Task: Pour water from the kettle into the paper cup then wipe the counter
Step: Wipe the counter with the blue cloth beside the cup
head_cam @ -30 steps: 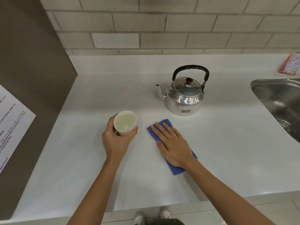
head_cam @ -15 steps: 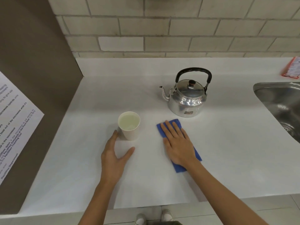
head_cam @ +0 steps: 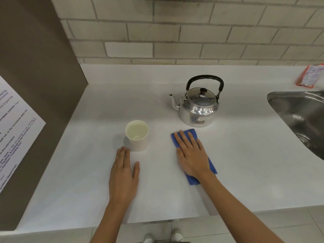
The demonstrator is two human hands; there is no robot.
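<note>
The paper cup [head_cam: 137, 135] stands upright on the white worktop [head_cam: 245, 155], a little left of centre, with pale water visible inside it. The left hand [head_cam: 123, 179] lies flat on the worktop at 7 o'clock from the cup, palm down, its grip wide and holding nothing; the fingertips [head_cam: 122, 149] reach just beside the cup's base, and whether they touch it cannot be told. The thumb is spread out toward 3 o'clock.

The right hand [head_cam: 192, 155] presses palm down on the blue cloth [head_cam: 211, 168], fingers extended and slightly fanned toward 11 o'clock, so its grip is flat and wide on the cloth rather than closed around it. The cloth is a long folded strip running from 11 o'clock to 5 o'clock under the hand, with blue showing beyond the fingertips and behind the wrist.

The kettle [head_cam: 199, 106] sits upright at 1 o'clock from the cloth, near but apart from it, its spout pointing to 9 o'clock, lid on and black handle raised. At 3 o'clock, a steel sink [head_cam: 298, 113] is set into the worktop. A red and white packet [head_cam: 309, 76] lies at 2 o'clock by the brick wall [head_cam: 175, 32]. A printed sheet [head_cam: 14, 128] hangs on the brown panel [head_cam: 35, 67] at 9 o'clock.
</note>
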